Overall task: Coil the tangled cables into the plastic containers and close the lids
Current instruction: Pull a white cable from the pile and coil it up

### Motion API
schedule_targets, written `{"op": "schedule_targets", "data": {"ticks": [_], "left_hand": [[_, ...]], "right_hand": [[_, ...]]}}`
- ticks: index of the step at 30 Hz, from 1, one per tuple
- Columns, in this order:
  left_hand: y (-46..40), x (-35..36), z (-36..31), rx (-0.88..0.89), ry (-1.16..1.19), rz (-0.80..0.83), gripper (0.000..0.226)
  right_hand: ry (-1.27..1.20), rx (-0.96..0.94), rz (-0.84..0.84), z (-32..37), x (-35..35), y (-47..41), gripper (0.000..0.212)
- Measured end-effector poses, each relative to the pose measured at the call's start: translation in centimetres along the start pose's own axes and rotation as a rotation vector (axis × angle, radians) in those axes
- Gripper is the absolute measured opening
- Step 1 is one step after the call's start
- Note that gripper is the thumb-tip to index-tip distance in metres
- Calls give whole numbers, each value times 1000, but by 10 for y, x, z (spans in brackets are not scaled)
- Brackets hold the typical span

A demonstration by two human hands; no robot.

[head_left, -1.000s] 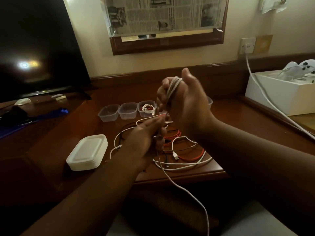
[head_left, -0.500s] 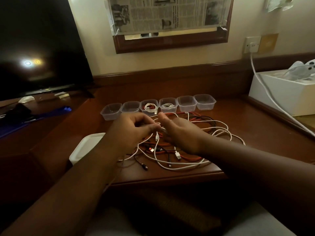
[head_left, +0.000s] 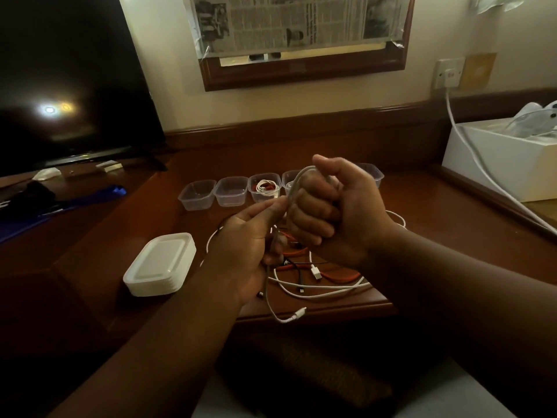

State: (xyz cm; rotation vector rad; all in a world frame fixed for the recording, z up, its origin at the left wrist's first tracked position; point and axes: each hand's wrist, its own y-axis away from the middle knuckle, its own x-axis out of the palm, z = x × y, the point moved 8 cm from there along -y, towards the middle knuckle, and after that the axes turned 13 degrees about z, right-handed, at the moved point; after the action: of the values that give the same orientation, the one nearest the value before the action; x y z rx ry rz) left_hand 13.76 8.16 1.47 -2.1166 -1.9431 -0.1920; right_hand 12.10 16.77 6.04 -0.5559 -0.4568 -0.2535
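A white cable (head_left: 297,181) is looped over the fisted right hand (head_left: 334,212), above the desk (head_left: 422,224), and pinched by the left hand (head_left: 250,248). Its free plug end (head_left: 297,314) dangles past the edge; snagging on the tangled cables (head_left: 325,279) is likely, loosening the coil.

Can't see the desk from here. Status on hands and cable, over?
Right hand fisted round white cable loop; left hand pinches its run. Loose cables piled beneath. Lids stacked, off.
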Motion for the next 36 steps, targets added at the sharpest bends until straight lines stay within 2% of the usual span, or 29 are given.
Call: {"op": "schedule_targets", "data": {"ticks": [2,5,8,10,12,13,14,16,19,22,24,27,30,36], "left_hand": [[-2,2,8,-66,46,43,38],[-3,5,22,-150,129,40,17],[-4,9,24,-145,17,53,10],[-4,9,13,-78,-256,70,12],[-4,9,-9,80,-670,75,16],[-2,10,-19,167,-891,62,20],[1,13,-27,247,-1071,44,20],[7,20,-39,402,-1294,3,16],[9,25,-46,575,-1442,-35,31],[4,22,-50,565,-1380,-19,61],[0,21,-46,518,-1318,59,75],[-3,21,-38,531,-1320,162,68],[-7,24,-36,614,-1380,166,61],[-19,24,-31,794,-1594,30,55]], "right_hand": [[-22,-51,3,7,0,-1,52],[-15,-153,-70,18,-4,-1,42],[221,-178,-164,26,-4,-3,39],[667,-131,-263,29,-5,1,33],[1211,-71,-361,32,-1,8,31],[1363,-25,-403,30,-1,10,34],[1408,26,-442,29,-4,12,36],[1351,137,-468,21,-12,11,39],[1305,271,-380,6,-21,3,58],[1180,423,-306,-5,-28,5,67],[1110,535,-290,-7,-33,11,72],[1015,648,-234,-12,-38,18,79],[995,626,-221,-14,-43,17,74],[1134,363,-308,-8,-58,5,74]]}}
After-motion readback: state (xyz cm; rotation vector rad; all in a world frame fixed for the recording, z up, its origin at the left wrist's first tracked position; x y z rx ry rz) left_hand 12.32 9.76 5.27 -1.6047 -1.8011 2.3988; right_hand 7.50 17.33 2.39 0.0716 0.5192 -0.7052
